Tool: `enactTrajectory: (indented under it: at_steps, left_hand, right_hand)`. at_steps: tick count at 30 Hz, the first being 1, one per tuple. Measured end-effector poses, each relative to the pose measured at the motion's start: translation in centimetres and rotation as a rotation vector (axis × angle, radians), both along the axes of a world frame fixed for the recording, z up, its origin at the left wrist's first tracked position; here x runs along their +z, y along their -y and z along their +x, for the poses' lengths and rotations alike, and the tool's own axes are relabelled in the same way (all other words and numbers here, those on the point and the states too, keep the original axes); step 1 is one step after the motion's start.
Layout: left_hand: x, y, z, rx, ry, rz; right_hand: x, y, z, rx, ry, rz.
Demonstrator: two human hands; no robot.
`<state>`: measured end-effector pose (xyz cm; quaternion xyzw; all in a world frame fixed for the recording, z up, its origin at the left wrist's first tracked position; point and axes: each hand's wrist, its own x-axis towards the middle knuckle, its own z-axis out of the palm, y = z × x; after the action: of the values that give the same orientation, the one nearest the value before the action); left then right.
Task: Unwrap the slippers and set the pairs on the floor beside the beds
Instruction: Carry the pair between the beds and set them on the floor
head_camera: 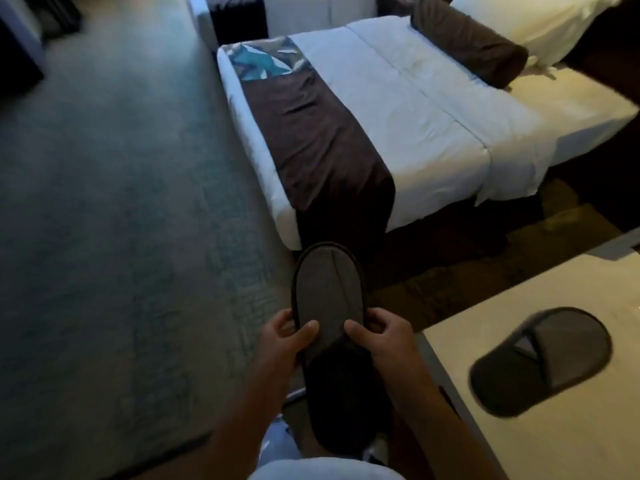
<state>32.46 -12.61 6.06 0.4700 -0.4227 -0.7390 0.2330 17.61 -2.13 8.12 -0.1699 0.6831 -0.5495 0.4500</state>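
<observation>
I hold a flat dark grey slipper point(328, 289) in front of me, toe pointing away toward the bed. My left hand point(284, 337) grips its left edge and my right hand point(377, 336) grips its right edge, thumbs on top. Below my hands the slipper's heel end looks dark and shadowed. A second grey slipper point(540, 362) lies alone on the near bed point(571, 445) at the right, its strap folded flat. No wrapping shows on either slipper.
A far bed point(398, 109) with white sheets, a brown runner point(322, 147) and a brown bolster point(467, 39) stands ahead. Grey-green carpet point(114, 220) fills the left. A dark strip of floor point(467, 268) runs between the two beds.
</observation>
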Motion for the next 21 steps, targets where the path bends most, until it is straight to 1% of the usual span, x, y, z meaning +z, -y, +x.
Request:
enactTrajectory:
  at_steps: [5, 12, 16, 21]
  left_hand:
    - [0.2, 7.9, 7.3, 0.117, 0.004, -0.012]
    - [0.9, 16.3, 14.8, 0.271, -0.057, 0.006]
    - [1.2, 20.0, 16.9, 0.341, -0.097, 0.016]
    - [0.9, 25.3, 16.9, 0.389, -0.082, 0.022]
  right_hand:
    - [-0.2, 9.9, 6.2, 0.100, 0.024, -0.024]
    - [0.7, 20.0, 12.9, 0.233, 0.068, -0.059]
    - [1.5, 24.3, 14.7, 0.304, 0.078, -0.057]
    - [1.4, 30.4, 14.6, 0.311, 0.098, -0.049]
